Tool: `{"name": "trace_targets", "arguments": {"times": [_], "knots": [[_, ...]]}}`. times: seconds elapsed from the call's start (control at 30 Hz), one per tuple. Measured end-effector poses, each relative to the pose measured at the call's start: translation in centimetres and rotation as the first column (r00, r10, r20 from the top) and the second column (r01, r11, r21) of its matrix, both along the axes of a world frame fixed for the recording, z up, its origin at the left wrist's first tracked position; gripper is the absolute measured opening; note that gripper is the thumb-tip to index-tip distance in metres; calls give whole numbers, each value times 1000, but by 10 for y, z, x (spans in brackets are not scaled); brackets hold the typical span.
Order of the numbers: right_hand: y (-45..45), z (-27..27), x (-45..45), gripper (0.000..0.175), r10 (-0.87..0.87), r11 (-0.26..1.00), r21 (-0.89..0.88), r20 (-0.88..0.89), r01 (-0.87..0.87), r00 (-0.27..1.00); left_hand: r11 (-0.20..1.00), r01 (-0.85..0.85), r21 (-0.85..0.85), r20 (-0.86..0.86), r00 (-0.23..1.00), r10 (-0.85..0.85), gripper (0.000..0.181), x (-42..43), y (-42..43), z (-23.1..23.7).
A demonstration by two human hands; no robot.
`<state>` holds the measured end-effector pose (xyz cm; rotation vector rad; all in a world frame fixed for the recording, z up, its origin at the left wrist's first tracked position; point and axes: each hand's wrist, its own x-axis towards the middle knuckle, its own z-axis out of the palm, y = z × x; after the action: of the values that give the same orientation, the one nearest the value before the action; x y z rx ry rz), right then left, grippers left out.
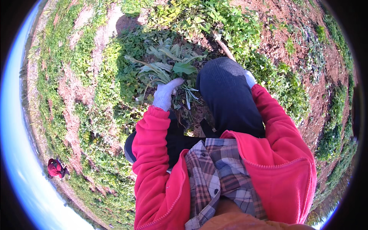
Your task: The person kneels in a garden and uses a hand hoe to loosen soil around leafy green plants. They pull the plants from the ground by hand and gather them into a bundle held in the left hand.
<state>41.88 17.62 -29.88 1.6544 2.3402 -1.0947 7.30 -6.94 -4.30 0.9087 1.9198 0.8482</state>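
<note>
My left hand (168, 92), in a white knit glove, is closed around a bunch of leafy green plants (161, 69), its thumb across their stems. Pale stem ends stick out on the right of the hand. My right hand (250, 78), also in a white glove, is at the far side of my right knee; the knee hides its fingers. Beyond that knee a wooden handle (224, 49) slants up and to the left, its far end among the leaves. Whether my right hand holds this handle cannot be seen.
Low leafy plants (244, 26) grow in rows around me, with bare reddish soil (276, 43) between them. My dark-trousered right knee (224, 74) rises between my hands. Far off at the lower left, a person in a red top (56, 168) is bent low in the field.
</note>
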Motion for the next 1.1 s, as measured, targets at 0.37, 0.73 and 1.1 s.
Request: {"name": "trace_targets", "arguments": {"times": [0.37,0.73,1.1], "knots": [[21,34,-51,51,-117,984,-149,-97,102,988,979,-205,2,-16,979,205,32,-12,3,-25],[6,82,38,47,-26,998,-59,32,28,999,684,-729,39,453,623,638,41,-26,25,-14],[30,340,23,64,94,802,547,278,-238,956,599,-758,259,657,593,466,34,-31,20,21]]}}
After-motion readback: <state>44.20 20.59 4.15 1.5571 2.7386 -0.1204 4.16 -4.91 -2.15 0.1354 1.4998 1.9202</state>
